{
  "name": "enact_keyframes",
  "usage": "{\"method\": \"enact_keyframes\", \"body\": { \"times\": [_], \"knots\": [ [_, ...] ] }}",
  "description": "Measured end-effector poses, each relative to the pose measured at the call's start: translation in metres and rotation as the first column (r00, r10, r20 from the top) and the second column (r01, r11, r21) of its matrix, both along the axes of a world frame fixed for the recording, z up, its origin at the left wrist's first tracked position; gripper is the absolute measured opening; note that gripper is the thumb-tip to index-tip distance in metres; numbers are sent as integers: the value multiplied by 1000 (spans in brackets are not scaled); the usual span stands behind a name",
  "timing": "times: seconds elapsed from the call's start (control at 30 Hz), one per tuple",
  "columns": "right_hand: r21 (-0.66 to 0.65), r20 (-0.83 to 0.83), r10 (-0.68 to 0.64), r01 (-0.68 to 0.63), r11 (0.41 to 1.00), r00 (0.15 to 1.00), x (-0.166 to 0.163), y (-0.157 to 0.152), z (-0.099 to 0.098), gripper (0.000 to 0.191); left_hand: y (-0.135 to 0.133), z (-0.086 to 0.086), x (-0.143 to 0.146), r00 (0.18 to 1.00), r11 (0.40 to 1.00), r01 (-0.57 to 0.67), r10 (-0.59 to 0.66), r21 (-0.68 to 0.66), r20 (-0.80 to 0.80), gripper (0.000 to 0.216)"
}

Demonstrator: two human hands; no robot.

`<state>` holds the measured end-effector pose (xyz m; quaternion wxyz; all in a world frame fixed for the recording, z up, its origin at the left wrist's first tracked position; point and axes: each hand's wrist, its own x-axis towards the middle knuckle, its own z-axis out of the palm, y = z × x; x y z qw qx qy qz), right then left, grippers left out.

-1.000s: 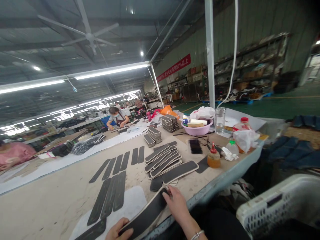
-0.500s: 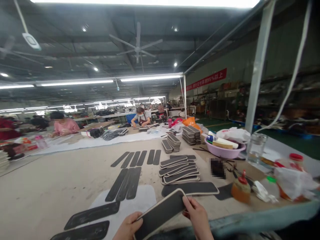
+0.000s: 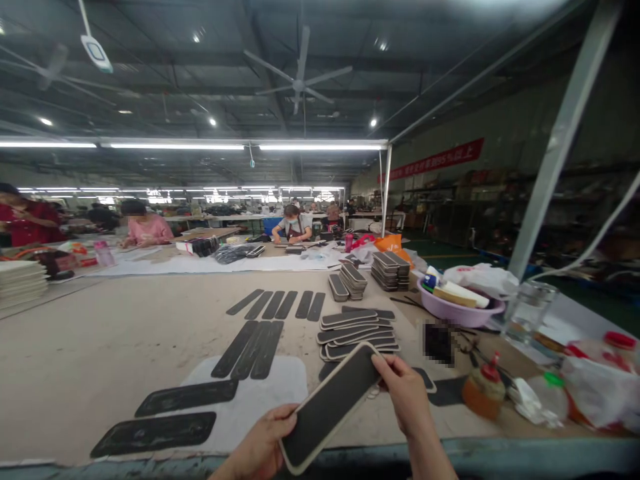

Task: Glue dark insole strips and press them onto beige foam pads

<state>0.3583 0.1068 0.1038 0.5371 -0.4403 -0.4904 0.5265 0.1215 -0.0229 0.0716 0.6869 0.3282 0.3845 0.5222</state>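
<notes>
Between my two hands is a long dark panel (image 3: 333, 410) with rounded corners and a pale edge, tilted above the table's near side. My left hand (image 3: 263, 443) is closed on its lower left end, thumb on the dark face. At the upper right end my right hand (image 3: 407, 390) pinches the edge between thumb and fingers. Behind the panel lies a loose pile of similar pale-edged panels (image 3: 353, 333); the held one hides part of it. Plain dark strips (image 3: 253, 353) lie to the left, some on a white sheet (image 3: 283, 393).
Neat panel stacks (image 3: 354, 281) stand farther back. On the right are a purple basin (image 3: 460, 310) with rolls and bags, a glass jar (image 3: 530, 310), and an amber bottle with a red nozzle (image 3: 484, 390). A metal post (image 3: 565, 140) rises there. Co-workers sit across the table.
My hands have lifted the panel slightly, and it now overlaps the pile and the panel lying in front of it. The camera view has turned a little to the left.
</notes>
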Motion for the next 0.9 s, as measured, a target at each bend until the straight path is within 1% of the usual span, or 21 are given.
{"method": "enact_keyframes", "body": {
  "times": [0.1,0.17,0.3,0.37,0.47,0.6,0.7,0.8,0.9],
  "knots": [
    [-30,-89,-9,6,1000,996,2,15,-2,40,4,-9,10,999,997,12,-8,-72,52,47],
    [-67,-164,-15,4,998,986,1,22,-10,40,9,-21,13,995,993,38,-27,-112,92,51],
    [-154,-288,-48,3,988,956,1,26,-27,40,18,-50,16,987,985,132,-121,-114,102,59],
    [-198,-344,-83,15,980,935,1,25,-31,40,21,-57,19,986,982,147,-136,-118,96,60],
    [-235,-380,-99,7,972,920,3,23,-33,42,21,-54,25,989,974,129,-112,-184,101,56],
    [-196,-311,-66,4,981,948,12,20,-32,47,18,-39,32,987,950,141,-113,-277,113,50],
    [-143,-228,-53,20,990,972,21,19,-31,48,14,-31,37,982,945,165,-131,-282,138,48],
    [-112,-149,-67,50,992,987,29,18,-31,47,10,-26,44,981,950,160,-124,-268,148,47],
    [-80,-140,-102,92,993,985,35,17,-32,46,8,-24,49,983,955,151,-117,-255,143,45]
  ]
}}
